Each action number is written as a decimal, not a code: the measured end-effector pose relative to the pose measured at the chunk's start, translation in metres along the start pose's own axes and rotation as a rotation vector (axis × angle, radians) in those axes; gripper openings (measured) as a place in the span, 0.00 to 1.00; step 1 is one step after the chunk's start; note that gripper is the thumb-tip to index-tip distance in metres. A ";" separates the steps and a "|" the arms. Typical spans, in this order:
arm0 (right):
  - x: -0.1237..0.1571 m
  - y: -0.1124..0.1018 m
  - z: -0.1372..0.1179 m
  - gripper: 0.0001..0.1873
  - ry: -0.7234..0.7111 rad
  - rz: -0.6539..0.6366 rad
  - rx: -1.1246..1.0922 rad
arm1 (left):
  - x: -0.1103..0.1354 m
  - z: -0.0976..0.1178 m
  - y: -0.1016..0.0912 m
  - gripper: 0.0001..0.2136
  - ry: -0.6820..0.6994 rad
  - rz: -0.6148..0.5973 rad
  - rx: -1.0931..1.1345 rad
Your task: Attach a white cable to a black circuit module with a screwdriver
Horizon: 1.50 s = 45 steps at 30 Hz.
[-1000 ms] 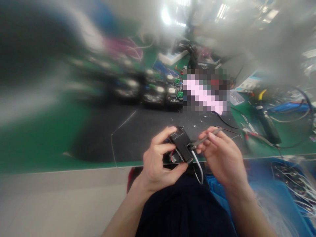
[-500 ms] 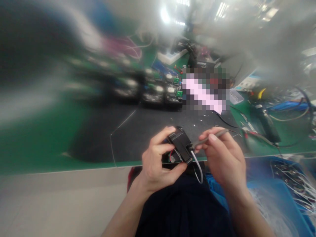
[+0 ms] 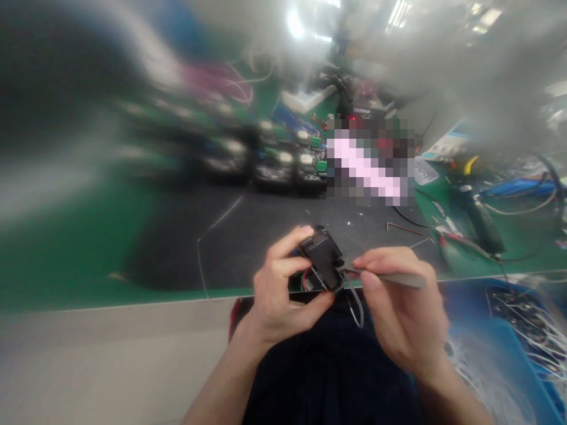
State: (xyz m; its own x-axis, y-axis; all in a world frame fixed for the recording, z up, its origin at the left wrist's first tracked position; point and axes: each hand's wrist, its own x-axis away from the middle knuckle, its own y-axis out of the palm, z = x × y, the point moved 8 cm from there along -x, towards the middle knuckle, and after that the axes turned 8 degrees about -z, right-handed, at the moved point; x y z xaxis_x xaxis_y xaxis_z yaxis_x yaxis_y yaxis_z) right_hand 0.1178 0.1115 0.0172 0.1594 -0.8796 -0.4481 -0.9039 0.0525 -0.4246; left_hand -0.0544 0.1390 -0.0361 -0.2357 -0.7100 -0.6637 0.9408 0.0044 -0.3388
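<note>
My left hand [image 3: 283,286] grips a small black plastic housing [image 3: 325,260], fingers on its upper left side and thumb at its lower edge. A light grey cable [image 3: 357,304] comes out of the housing's right side and loops downward. Thin red and dark wires [image 3: 305,278] show under its left side. Pinched in my right hand [image 3: 405,313] are grey tweezers [image 3: 394,278], lying nearly level. Their narrow tip is at the cable's exit from the housing; whether it touches the cable or the housing, I cannot tell.
On the black mat [image 3: 248,254] lies an L-shaped hex key [image 3: 405,228]. Several black units with circuit boards [image 3: 310,168] line its back. Cables and a black-handled tool [image 3: 481,221] lie at right. Below the table edge stands a blue bin [image 3: 509,354] with clear plastic and white cables.
My right hand has moved slightly down and turned the tweezers, bringing the tip to the cable's exit. My left hand and the housing have hardly moved.
</note>
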 end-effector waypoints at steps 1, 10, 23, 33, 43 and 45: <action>-0.002 -0.002 0.014 0.09 0.090 0.037 -0.124 | 0.000 0.001 0.000 0.31 -0.001 -0.001 -0.003; 0.001 -0.003 0.044 0.06 0.307 0.165 -0.438 | 0.000 -0.002 0.001 0.31 -0.035 -0.010 0.005; 0.008 -0.011 -0.010 0.10 0.137 -0.043 0.251 | 0.000 0.000 0.001 0.31 -0.006 -0.021 -0.004; 0.009 -0.013 0.003 0.08 0.277 -0.021 0.150 | -0.002 0.001 0.001 0.30 -0.017 -0.027 -0.038; 0.006 -0.008 0.047 0.12 0.510 -0.004 -0.320 | -0.001 0.003 -0.001 0.30 -0.005 -0.011 -0.046; 0.003 -0.002 0.064 0.17 0.588 -0.032 -0.520 | -0.001 0.004 0.000 0.29 -0.003 -0.016 -0.048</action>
State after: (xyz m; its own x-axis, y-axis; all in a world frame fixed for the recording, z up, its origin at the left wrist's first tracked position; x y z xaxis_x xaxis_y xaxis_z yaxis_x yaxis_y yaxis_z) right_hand 0.1459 0.1394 -0.0335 0.0835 -0.9905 0.1094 -0.9953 -0.0776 0.0573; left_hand -0.0531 0.1372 -0.0325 -0.2495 -0.7122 -0.6562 0.9242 0.0272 -0.3810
